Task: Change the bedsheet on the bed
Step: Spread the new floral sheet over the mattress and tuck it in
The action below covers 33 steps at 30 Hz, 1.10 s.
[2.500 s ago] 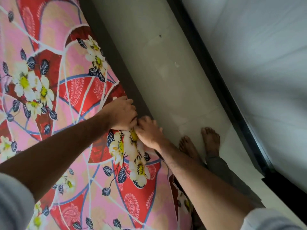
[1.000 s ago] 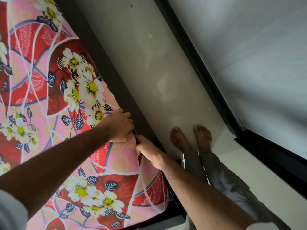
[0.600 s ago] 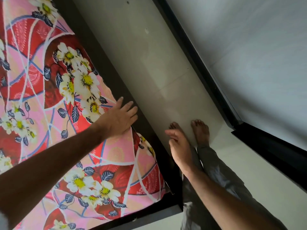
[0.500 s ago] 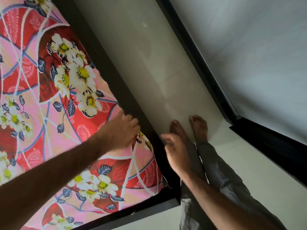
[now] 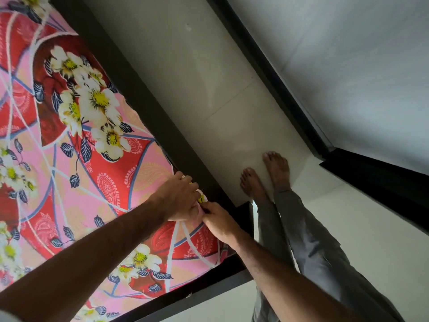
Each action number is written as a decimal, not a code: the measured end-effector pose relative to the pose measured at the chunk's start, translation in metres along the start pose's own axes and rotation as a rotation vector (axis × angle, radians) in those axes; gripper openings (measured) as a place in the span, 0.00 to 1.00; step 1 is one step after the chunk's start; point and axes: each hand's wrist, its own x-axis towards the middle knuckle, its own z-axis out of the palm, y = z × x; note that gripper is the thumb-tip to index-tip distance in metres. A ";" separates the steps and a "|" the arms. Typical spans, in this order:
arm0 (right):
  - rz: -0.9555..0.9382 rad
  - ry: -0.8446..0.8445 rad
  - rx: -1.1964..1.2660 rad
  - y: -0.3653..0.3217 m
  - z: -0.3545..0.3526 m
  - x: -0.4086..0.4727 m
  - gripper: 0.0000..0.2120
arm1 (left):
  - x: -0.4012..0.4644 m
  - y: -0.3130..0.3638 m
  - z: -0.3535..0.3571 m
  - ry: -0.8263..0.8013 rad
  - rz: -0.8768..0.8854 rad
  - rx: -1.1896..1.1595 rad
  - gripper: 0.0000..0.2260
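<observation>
A pink and red bedsheet [image 5: 97, 173] with white flowers covers the mattress on the left. A dark bed frame [image 5: 148, 108] runs along its right side and round the near corner. My left hand [image 5: 180, 198] lies on the sheet at the mattress edge near that corner, fingers curled over a fold of sheet. My right hand [image 5: 219, 223] meets it from the right and pinches the sheet's edge down by the frame. What the fingertips hold below the edge is hidden.
A pale tiled floor [image 5: 209, 89] runs between the bed and a dark skirting [image 5: 274, 73] under a grey wall [image 5: 348, 54]. My bare feet [image 5: 264, 177] stand on the floor beside the bed corner.
Half a second ago both hands were open and apart, the right one off the bed. Now they have come together at the mattress edge and grip the sheet.
</observation>
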 end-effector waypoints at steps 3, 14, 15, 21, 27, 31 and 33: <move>0.043 -0.038 0.119 -0.031 -0.009 -0.021 0.19 | 0.001 0.002 0.004 -0.039 0.008 0.015 0.24; 0.024 -0.134 -0.187 -0.045 -0.012 -0.015 0.22 | 0.013 0.013 0.003 -0.143 -0.015 -0.021 0.24; 0.015 -0.134 -0.238 -0.048 -0.012 -0.017 0.22 | 0.011 0.014 0.001 -0.133 -0.018 -0.016 0.24; -0.012 -0.050 -0.414 -0.038 -0.007 -0.028 0.22 | 0.012 0.024 0.001 -0.110 -0.038 -0.054 0.24; -0.059 0.322 0.501 0.012 -0.003 -0.030 0.11 | 0.019 0.021 0.013 0.057 -0.053 -0.121 0.21; -0.085 0.548 0.362 0.040 -0.027 -0.038 0.18 | 0.016 0.022 0.014 0.156 -0.045 -0.043 0.22; -0.133 0.487 0.180 0.039 -0.036 -0.049 0.17 | 0.008 0.026 0.011 0.304 -0.050 0.030 0.20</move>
